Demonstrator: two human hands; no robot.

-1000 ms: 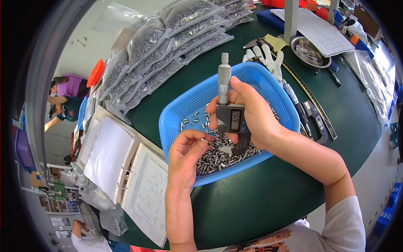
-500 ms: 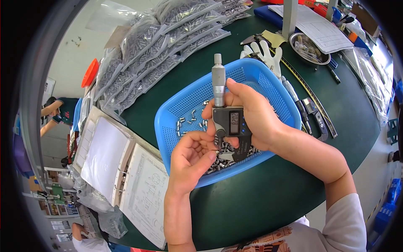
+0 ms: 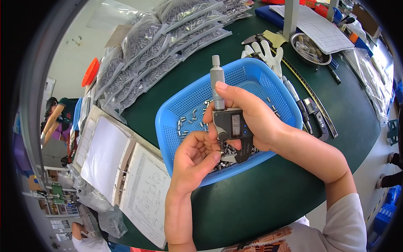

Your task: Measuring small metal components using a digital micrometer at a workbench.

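My right hand (image 3: pixel 252 117) grips a grey digital micrometer (image 3: pixel 228 122), its barrel pointing up and its small screen facing me. Just below it, my left hand (image 3: pixel 195 157) pinches a small metal pin at the micrometer's jaw. Both hands hover over a blue perforated plastic basket (image 3: pixel 176 122) on the green table (image 3: pixel 260 201). Several small metal pins (image 3: pixel 191 119) lie scattered on the basket's floor, with a heap partly hidden under my hands.
Clear bags of metal parts (image 3: pixel 159 46) lie behind the basket. An open binder with a drawing (image 3: pixel 121 168) sits at left. A white glove (image 3: pixel 264 52), a metal bowl (image 3: pixel 310 48), a caliper (image 3: pixel 312 122), papers (image 3: pixel 319 25) and a ruler lie to the right. Another person (image 3: pixel 56 122) stands far left.
My left hand has turned palm-up and brought a pin up from the basket to the micrometer's jaw. The right hand keeps the micrometer almost still.
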